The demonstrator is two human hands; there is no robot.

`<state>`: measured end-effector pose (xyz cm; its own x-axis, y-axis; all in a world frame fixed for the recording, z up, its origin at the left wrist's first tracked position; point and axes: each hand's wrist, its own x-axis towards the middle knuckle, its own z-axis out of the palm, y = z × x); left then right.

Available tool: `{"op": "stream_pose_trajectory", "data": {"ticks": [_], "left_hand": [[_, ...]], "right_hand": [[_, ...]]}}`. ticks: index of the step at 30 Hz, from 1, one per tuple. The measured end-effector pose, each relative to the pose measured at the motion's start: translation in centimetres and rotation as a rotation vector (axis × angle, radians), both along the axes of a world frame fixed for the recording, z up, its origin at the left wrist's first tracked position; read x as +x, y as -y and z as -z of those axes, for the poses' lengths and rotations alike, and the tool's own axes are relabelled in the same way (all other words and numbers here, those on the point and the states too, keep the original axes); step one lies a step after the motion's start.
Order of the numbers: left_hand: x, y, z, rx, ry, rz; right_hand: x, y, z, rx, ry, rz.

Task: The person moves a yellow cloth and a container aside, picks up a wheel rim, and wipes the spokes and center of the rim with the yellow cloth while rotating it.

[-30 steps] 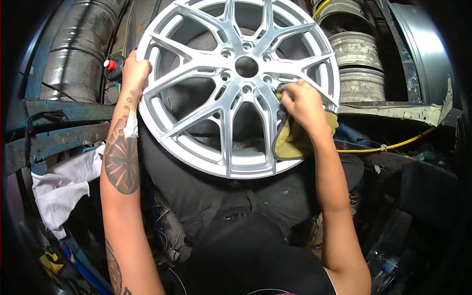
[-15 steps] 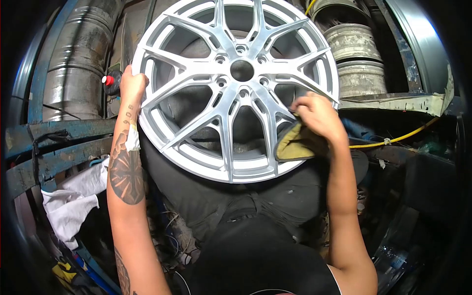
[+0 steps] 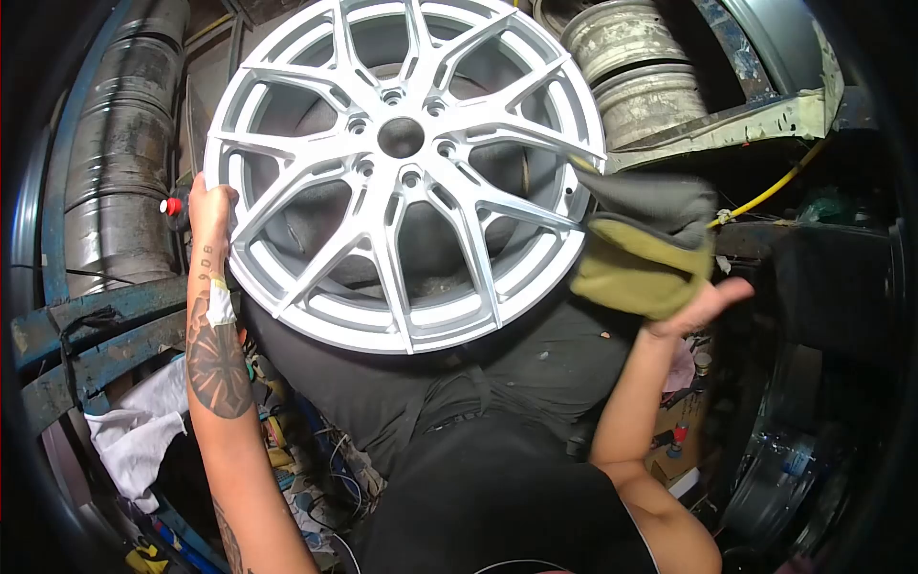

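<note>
A silver multi-spoke alloy wheel rim (image 3: 402, 177) rests face up across my lap, tilted slightly. My left hand (image 3: 212, 209) grips its left edge, the fingers closed round the outer lip. To the right of the rim, a cloth (image 3: 650, 260), olive-yellow with a dark grey side, hangs spread out and blurred by motion. My right hand (image 3: 703, 308) is at the lower end of the cloth and holds it. One digit sticks out to the right there, while the cloth covers most of the other fingers.
Worn bare wheels (image 3: 643, 81) are stacked at the upper right, and metal drums (image 3: 120, 153) stand at the left. A bottle with a red cap (image 3: 172, 207) is near my left hand. A yellow hose (image 3: 775, 187) runs at the right; a white rag (image 3: 139, 435) hangs lower left.
My right hand has lifted the cloth off the rim's lower right and swung it outward, turning over. The rim and my left hand have shifted left in view, and the rim has turned slightly.
</note>
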<state>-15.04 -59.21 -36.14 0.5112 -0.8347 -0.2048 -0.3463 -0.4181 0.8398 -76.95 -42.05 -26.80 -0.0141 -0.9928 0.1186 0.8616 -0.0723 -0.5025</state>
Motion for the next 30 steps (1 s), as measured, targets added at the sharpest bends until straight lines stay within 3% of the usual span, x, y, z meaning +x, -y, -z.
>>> {"op": "stream_pose_trajectory", "data": {"ticks": [1, 3, 6, 11, 15, 19, 26, 27, 28, 29, 30], "left_hand": [[0.3, -0.1, 0.1, 0.002, -0.003, 0.009], [1.0, 0.1, 0.5, 0.01, -0.007, 0.043], [1.0, 0.5, 1.1, -0.005, 0.008, 0.007], [0.6, 0.4, 0.6, 0.002, -0.029, 0.012], [0.0, 0.1, -0.6, 0.031, 0.096, 0.012], [0.4, 0.3, 0.5, -0.03, 0.14, -0.078], [1.0, 0.5, 1.2, -0.013, 0.286, 0.007], [1.2, 0.5, 1.3, 0.004, 0.315, 0.008], [1.6, 0.5, 2.1, -0.035, 0.303, -0.023], [1.7, 0.3, 2.3, -0.067, 0.31, -0.029], [1.7, 0.2, 2.3, -0.065, 0.323, -0.031]], "right_hand": [[-1.4, -1.0, -1.6, -0.158, -0.135, -0.064], [0.2, -2.0, -8.4, -0.179, -0.297, 0.104], [-0.1, -3.1, -11.1, -0.27, -0.299, 0.21], [-4.9, -2.8, -3.8, -0.246, -0.084, 0.178], [-5.8, -1.6, 4.2, -0.168, 0.052, 0.099], [-5.0, -3.2, 0.7, -0.149, -0.114, 0.177], [3.4, -1.7, 0.1, -0.148, 0.015, 0.267], [5.3, -0.2, 3.6, -0.139, -0.095, 0.154], [8.4, 2.7, 2.7, 0.064, -0.483, -0.025], [11.7, 5.6, 1.8, 0.147, -1.124, -0.301], [14.9, 8.5, 0.9, 0.077, -1.558, -0.62]]}}
